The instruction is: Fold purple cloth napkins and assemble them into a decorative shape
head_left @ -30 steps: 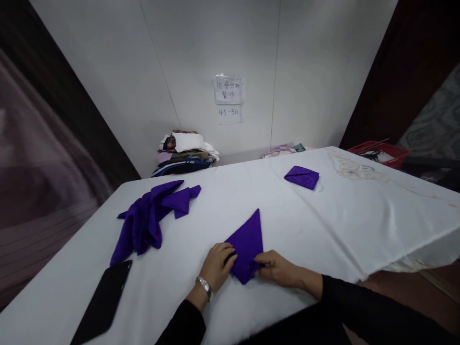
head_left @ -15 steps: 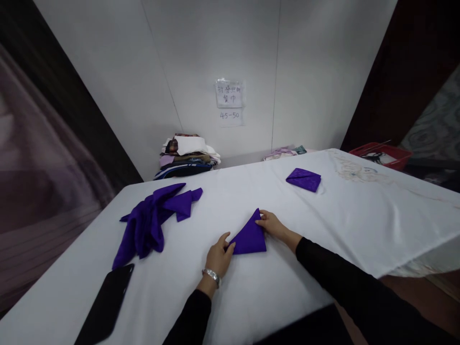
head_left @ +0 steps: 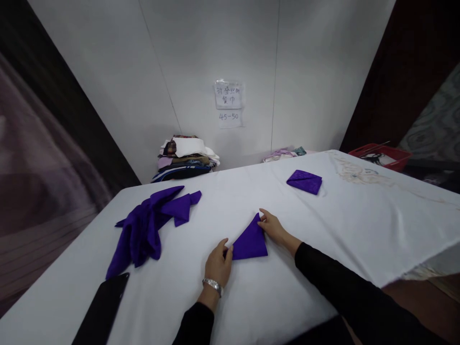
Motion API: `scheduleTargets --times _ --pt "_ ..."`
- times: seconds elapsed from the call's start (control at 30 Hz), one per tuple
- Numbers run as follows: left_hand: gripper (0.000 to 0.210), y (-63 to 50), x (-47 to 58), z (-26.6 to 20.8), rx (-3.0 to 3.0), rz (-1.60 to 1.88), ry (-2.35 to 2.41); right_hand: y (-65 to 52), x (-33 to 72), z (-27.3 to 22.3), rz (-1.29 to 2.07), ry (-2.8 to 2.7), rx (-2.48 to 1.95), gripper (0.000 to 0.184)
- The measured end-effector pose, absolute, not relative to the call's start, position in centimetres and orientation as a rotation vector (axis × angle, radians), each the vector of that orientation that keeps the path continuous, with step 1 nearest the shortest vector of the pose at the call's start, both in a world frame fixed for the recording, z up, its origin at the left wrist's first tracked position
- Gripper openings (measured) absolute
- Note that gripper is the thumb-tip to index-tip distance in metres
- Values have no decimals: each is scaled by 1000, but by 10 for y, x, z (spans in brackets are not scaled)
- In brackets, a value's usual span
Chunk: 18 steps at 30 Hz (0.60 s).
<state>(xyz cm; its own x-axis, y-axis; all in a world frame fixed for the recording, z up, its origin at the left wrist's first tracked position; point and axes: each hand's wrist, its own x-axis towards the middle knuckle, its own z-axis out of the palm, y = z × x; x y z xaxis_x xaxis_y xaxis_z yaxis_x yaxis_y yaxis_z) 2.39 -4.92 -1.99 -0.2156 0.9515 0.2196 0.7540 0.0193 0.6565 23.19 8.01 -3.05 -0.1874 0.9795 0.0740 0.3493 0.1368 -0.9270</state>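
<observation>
A purple cloth napkin (head_left: 250,241), folded into a triangle-like shape, lies on the white tablecloth (head_left: 287,297) in front of me. My left hand (head_left: 218,262) pinches its left corner between thumb and fingers; a silver bracelet circles that wrist. At the napkin's upper right corner, my right hand (head_left: 270,225) grips the edge with thumb and fingertips. Farther back on the right rests a flat, neatly folded purple napkin (head_left: 304,182). To the left sits a loose, crumpled heap of purple cloth (head_left: 145,227).
A black phone-like slab (head_left: 102,309) lies at the near left, close to the purple heap. Stacked clothes (head_left: 187,158) stand behind the table, by the wall with a paper sign (head_left: 229,103). A red basket (head_left: 395,158) is at the far right.
The view has shifted slightly. Both hands keep hold of the folded napkin's corners, with only a small shift in the fingers. The other cloths lie as before.
</observation>
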Motion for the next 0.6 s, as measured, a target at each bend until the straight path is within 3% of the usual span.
scheduleTargets --times 0.6 --pt "35 -47 22 -21 1828 962 2101 85 224 -25 816 -1799 -1446 57"
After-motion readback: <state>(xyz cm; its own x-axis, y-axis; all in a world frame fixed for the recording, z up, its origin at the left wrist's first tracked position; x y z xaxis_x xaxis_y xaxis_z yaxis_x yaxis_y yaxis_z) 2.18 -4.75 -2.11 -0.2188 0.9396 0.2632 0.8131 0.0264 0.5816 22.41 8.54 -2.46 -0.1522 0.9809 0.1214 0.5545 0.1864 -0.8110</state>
